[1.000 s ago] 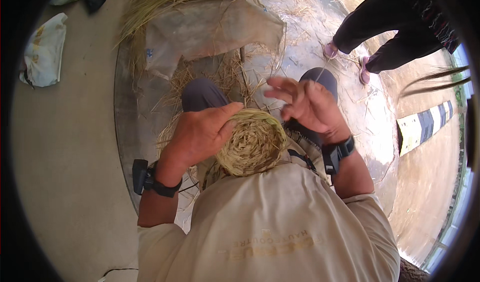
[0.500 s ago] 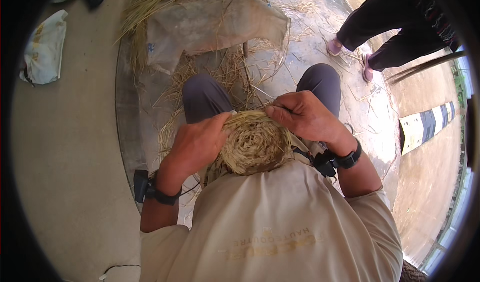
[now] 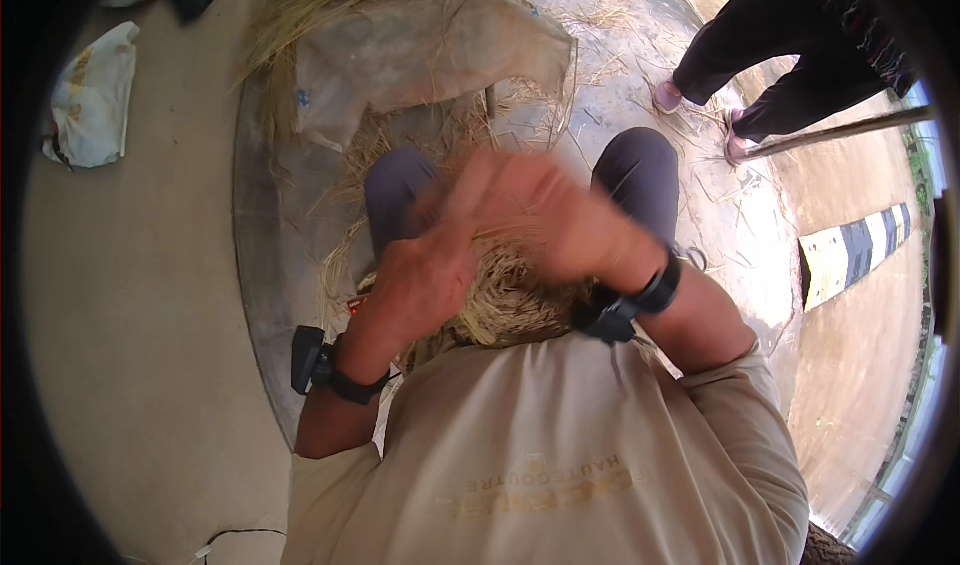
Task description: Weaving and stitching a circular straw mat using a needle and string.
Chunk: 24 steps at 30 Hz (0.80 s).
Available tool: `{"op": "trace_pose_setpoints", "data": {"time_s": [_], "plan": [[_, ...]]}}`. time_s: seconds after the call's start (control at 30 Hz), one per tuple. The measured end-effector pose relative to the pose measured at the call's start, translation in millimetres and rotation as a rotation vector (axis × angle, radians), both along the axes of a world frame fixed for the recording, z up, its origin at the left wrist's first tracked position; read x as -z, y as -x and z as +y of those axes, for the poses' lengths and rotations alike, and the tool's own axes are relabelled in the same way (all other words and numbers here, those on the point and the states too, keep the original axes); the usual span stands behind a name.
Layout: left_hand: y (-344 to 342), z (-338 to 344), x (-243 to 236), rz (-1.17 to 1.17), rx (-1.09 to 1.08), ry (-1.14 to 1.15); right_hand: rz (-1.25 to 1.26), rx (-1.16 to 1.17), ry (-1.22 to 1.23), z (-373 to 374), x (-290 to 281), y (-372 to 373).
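A round coiled straw piece [image 3: 515, 290] rests in my lap against my shirt, its spiral of dry stalks facing up. My left hand [image 3: 425, 280] lies along its left side, with the fingers blurred. Across its upper edge sweeps my right hand [image 3: 555, 215], smeared by motion and hiding the far rim. The two hands nearly meet above the piece. What the fingers hold, if anything, cannot be made out.
Beyond my knees lies a pale plastic sheet [image 3: 420, 55] by a heap of long straw [image 3: 330, 10]. Loose stalks litter the ground. A person in dark trousers [image 3: 760, 55] stands at far right beside a pole [image 3: 840, 133]. A white bag [image 3: 95, 95] lies far left.
My right hand has swung left and inward over the coiled straw piece. The left hand has shifted slightly right. At far right, the pole has changed its angle.
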<state>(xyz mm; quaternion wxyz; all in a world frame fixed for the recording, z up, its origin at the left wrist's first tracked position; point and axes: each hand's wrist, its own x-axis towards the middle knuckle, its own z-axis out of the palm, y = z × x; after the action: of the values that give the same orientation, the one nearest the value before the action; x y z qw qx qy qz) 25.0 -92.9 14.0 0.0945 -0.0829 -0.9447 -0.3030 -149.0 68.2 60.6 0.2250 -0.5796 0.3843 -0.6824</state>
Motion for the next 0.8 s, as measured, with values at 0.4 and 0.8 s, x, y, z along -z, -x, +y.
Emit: {"op": "trace_pose_setpoints", "data": {"time_s": [0.4,0.8], "plan": [[9,-2,-17,-0.193,-0.226,-0.21,0.355,-0.322,-0.279,31,30,-50],[-6,-23,0,-0.153,-0.639,-0.223,-0.356,0.874,-0.652,175,6,33]]}}
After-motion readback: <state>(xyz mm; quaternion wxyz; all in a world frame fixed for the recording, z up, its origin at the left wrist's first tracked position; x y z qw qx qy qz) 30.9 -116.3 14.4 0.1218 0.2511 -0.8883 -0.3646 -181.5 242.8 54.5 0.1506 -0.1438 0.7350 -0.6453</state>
